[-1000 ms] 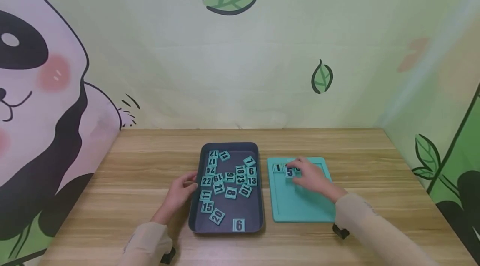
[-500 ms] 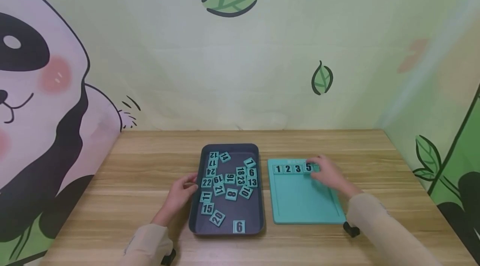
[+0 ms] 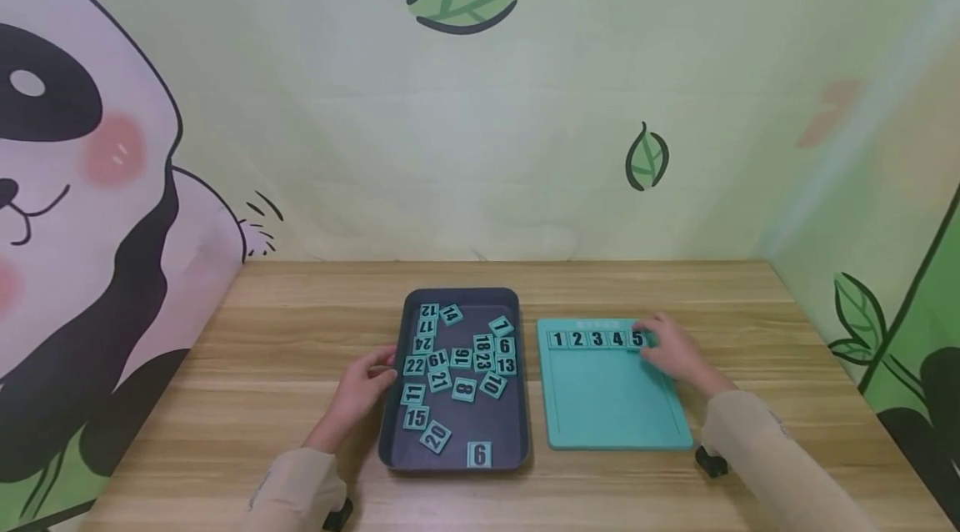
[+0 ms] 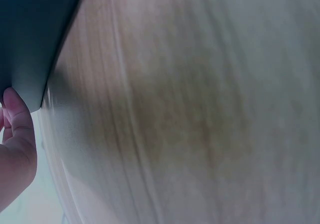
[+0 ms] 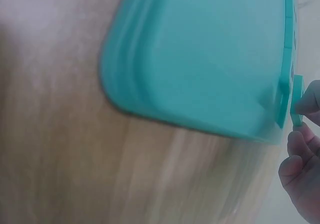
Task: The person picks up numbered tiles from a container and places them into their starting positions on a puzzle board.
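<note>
In the head view my right hand [image 3: 675,353] is at the right end of the number row, pinching the 5 tile [image 3: 636,339]. The right wrist view shows this teal tile [image 5: 297,96] between thumb and finger, tilted at the edge of the teal board [image 5: 215,59]. To its left, the tiles 1 [image 3: 558,339], 2, 3 and 4 [image 3: 617,339] lie side by side along the board's top. My left hand [image 3: 358,394] rests against the left side of the dark tray [image 3: 387,432], thumb [image 4: 17,106] touching its outer wall, fingers relaxed.
Several loose number tiles lie in the tray, turned various ways, including a 20 tile [image 3: 435,437] and a 6 tile [image 3: 479,454] near the front. Tray and board stand side by side on the wooden table [image 3: 300,315], with a printed cloth [image 3: 337,140] behind.
My right hand has moved right along the board's top with the 5 tile, from over the row to beside the 4, which now shows. The left hand stays at the tray.
</note>
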### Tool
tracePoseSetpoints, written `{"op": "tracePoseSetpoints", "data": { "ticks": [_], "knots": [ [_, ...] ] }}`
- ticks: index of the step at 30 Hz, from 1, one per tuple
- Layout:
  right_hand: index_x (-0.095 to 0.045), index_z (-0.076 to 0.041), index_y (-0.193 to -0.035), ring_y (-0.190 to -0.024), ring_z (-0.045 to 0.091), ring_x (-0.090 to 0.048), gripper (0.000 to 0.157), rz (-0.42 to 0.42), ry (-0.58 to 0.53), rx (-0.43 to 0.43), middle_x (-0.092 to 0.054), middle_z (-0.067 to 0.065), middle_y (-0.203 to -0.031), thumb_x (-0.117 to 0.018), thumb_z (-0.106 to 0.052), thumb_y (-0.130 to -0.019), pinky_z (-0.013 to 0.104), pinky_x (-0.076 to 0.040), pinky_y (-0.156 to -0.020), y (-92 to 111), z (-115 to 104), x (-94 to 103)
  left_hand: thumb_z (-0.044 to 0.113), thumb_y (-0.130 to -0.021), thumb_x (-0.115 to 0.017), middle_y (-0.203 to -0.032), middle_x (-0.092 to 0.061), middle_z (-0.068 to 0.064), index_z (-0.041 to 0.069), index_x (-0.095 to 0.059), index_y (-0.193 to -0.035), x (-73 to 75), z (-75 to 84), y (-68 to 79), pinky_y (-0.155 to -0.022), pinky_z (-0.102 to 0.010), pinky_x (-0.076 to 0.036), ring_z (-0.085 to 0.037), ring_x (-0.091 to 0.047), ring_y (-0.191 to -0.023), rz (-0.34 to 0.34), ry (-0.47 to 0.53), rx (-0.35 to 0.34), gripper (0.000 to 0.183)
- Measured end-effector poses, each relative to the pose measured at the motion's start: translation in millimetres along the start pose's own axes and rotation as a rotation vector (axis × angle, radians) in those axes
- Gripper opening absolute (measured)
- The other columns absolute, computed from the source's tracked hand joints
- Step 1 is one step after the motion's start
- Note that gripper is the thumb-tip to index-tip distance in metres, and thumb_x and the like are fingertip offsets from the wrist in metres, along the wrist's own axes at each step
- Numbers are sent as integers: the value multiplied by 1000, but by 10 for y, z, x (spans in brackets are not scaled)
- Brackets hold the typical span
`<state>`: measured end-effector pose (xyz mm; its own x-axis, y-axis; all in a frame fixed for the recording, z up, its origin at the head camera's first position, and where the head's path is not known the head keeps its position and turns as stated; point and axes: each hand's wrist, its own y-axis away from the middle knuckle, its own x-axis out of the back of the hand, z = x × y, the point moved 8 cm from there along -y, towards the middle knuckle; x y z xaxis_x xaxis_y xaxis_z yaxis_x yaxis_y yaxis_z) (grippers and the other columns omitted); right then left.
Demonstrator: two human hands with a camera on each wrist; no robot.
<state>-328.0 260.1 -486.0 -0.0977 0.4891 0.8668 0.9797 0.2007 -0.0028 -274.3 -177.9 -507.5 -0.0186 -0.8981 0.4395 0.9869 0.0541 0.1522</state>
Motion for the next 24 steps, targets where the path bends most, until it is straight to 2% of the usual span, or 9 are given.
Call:
{"op": "tracePoseSetpoints", "data": {
  "ticks": [13, 20, 24],
  "knots": [
    [-52, 0, -116, -108, 42, -45, 43, -30, 36, -51, -44, 24, -119, -58, -6, -74, 55, -40, -87, -13, 97, -38, 7, -86, -49, -116, -52, -14, 7, -48, -125, -1, 7, 2, -82, -35, -49, -27, -54, -103, 0, 19, 5, 39],
    [-56, 0, -111, -108, 42, -45, 34, -20, 30, -52, -46, 23, -116, -54, -5, -77, 55, -38, -89, -15, 90, -25, 7, -86, -49, -117, -52, -14, 8, -48, -125, -1, 0, -2, -84, -36, -48, -27, -53, -104, 1, 13, 21, 39],
    [-55, -1, -113, -108, 42, -45, 35, -20, 29, -67, -45, 24, -118, -53, -6, -79, 55, -39, -87, -17, 89, -25, 7, -86, -48, -116, -52, -14, 7, -48, -125, 5, 12, 13, -84, -37, -49, -28, -54, -103, 2, 18, 12, 39]
  ]
}}
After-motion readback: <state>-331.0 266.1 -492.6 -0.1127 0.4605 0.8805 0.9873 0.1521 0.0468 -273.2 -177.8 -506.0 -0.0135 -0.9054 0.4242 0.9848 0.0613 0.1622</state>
